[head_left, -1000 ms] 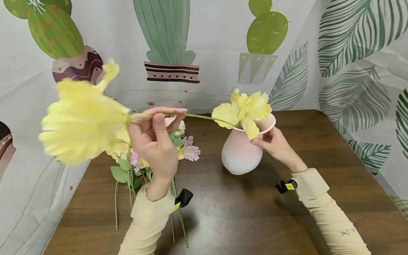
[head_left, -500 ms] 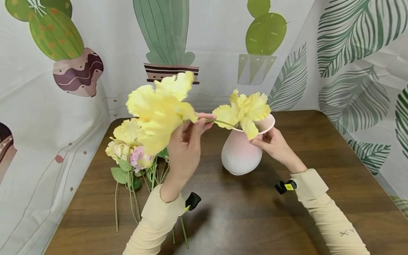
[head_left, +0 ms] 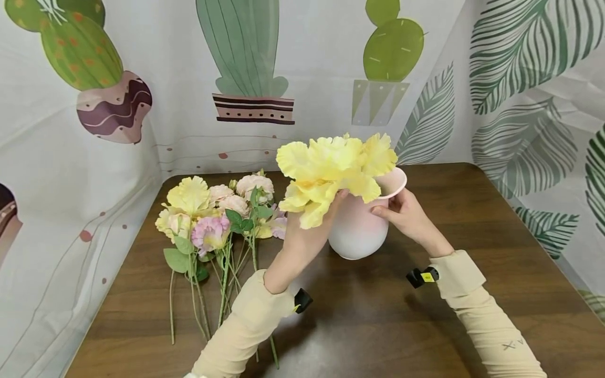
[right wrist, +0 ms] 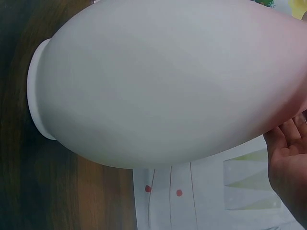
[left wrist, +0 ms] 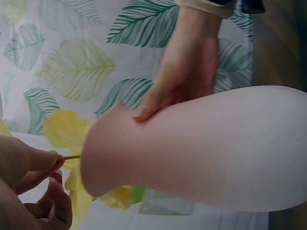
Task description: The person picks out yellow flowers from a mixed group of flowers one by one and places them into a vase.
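Observation:
A pink-and-white vase [head_left: 359,233] stands upright on the table. My right hand [head_left: 410,216] holds it at the neck, just under the rim. At the left of the vase's mouth, my left hand [head_left: 306,235] pinches the thin green stem [left wrist: 71,157] of a yellow flower [head_left: 309,168], its thumb and forefinger meeting on it in the left wrist view. The stem's far end is hidden behind the vase rim there. Ruffled petals of the held bloom cover part of the hand and overlap another yellow flower [head_left: 380,157] set in the vase.
On the left of the brown wooden table [head_left: 425,336] lies a pile of artificial flowers, with a purple bloom [head_left: 210,233], pale pink blooms [head_left: 255,188] and a yellow one [head_left: 189,195]. Their long stems reach toward the front. A printed cloth [head_left: 321,63] hangs behind.
My left hand has moved right with the yellow flower, from over the pile to the vase's mouth, and the bloom has swung rightward. My right hand and the vase have stayed put.

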`<state>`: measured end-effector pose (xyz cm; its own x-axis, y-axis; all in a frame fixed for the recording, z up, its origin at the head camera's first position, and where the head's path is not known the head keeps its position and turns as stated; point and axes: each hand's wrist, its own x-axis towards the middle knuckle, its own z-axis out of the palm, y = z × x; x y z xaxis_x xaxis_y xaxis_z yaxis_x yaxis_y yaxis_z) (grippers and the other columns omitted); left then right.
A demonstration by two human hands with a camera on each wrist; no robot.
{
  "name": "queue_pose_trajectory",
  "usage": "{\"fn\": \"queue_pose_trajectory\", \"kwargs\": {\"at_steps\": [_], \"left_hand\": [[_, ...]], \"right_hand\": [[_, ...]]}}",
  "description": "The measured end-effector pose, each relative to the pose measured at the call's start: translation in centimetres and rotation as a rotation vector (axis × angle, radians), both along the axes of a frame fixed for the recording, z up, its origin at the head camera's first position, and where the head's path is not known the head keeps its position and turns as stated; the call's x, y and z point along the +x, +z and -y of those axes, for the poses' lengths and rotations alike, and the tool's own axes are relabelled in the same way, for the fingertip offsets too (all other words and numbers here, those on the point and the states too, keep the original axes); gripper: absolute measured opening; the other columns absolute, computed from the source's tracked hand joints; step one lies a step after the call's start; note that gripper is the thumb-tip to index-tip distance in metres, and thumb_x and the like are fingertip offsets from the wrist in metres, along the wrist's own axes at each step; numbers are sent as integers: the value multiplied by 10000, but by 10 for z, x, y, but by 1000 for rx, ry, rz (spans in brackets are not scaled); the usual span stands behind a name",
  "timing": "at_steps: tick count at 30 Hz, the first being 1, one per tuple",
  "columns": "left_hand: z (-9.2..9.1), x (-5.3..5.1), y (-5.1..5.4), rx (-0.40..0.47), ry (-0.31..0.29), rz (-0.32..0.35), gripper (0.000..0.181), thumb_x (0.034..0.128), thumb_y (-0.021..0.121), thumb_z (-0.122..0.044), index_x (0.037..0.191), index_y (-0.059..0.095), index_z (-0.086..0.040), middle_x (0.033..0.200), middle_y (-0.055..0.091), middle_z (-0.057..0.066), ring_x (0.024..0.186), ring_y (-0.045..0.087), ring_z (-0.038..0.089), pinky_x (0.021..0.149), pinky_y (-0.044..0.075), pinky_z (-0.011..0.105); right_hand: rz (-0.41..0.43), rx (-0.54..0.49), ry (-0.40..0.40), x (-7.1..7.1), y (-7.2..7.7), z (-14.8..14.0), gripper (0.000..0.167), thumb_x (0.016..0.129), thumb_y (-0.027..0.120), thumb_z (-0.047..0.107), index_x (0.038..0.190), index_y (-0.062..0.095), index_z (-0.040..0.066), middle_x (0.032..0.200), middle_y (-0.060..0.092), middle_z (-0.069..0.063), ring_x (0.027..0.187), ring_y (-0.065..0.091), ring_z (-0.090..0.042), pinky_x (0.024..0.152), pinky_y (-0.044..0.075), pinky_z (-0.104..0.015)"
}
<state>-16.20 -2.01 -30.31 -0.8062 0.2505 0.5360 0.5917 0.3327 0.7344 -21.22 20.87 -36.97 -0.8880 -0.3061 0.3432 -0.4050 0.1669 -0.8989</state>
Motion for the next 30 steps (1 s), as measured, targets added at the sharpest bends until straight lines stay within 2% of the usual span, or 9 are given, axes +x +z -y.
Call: {"fn": "queue_pose_trajectory", "kwargs": {"at_steps": [1, 2, 3, 6, 9, 12, 17, 22, 30], "left_hand": [[-2, -2, -1, 110, -24, 50, 309, 962, 601, -152, 1232, 517, -29, 1175, 582, 63, 1162, 529, 108, 971, 460, 234], [-3, -3, -3, 152, -23, 58, 302, 945, 622, -128, 1213, 525, -27, 1155, 592, 71, 1139, 547, 125, 950, 482, 260], [-4, -5, -5, 52, 76, -16, 335, 916, 669, -160, 1195, 541, -26, 1142, 603, 91, 1127, 563, 150, 930, 498, 283], [-5, -7, -9, -40, 199, -86, 346, 905, 688, -206, 1172, 562, -25, 1121, 624, 112, 1115, 595, 235, 895, 529, 394], [-4, -7, -13, -75, 219, -34, 328, 919, 666, -261, 1159, 590, -51, 1114, 644, 103, 1096, 610, 238, 872, 535, 414], [2, -8, -19, -45, 211, -30, 230, 910, 672, -227, 1062, 643, -56, 935, 668, 107, 824, 640, 230, 703, 537, 381], [17, -14, -30, -4, 263, -101, 78, 880, 678, -102, 835, 644, -48, 712, 584, 87, 578, 540, 164, 538, 445, 245], [39, -19, -40, -68, 349, 12, 13, 861, 671, -69, 865, 670, -56, 784, 640, 74, 640, 597, 160, 582, 469, 227], [78, -22, -57, -171, 474, 223, 90, 879, 646, -101, 941, 705, -72, 784, 702, 77, 643, 614, 187, 540, 442, 249]], "right_hand": [[-1, 0, 0, 0, 0, 0, 540, 878, 673, 2, 1354, 419, 10, 1126, 574, 96, 926, 607, -20, 772, 511, -160], [0, 1, -3, 0, 0, 0, 543, 879, 674, 6, 1355, 414, 6, 1129, 572, 101, 928, 604, -16, 776, 510, -157], [-8, 7, -8, 0, 0, 0, 550, 878, 675, 4, 1359, 409, -7, 1130, 566, 102, 924, 597, -16, 770, 506, -155], [-24, 20, -22, -1, 0, 0, 560, 877, 675, 3, 1361, 397, -40, 1132, 557, 116, 927, 585, -8, 774, 500, -144], [-39, 25, -29, -1, 0, 1, 558, 876, 672, -5, 1354, 393, -69, 1135, 553, 125, 945, 575, -4, 783, 497, -137], [-35, 14, -18, -2, 1, 2, 530, 876, 672, -4, 1331, 408, -74, 1106, 573, 134, 941, 589, 2, 785, 503, -137], [-26, -7, -5, -1, 0, 1, 460, 877, 670, -8, 1273, 443, -64, 1009, 614, 131, 875, 623, 6, 755, 513, -137], [-35, 21, -17, -1, 0, 0, 461, 871, 667, -26, 1268, 442, -90, 1011, 603, 129, 866, 608, 5, 748, 513, -134], [-38, 49, -42, 1, 0, -1, 479, 869, 668, -28, 1287, 440, -82, 1027, 574, 116, 855, 575, -9, 725, 505, -143]]}}
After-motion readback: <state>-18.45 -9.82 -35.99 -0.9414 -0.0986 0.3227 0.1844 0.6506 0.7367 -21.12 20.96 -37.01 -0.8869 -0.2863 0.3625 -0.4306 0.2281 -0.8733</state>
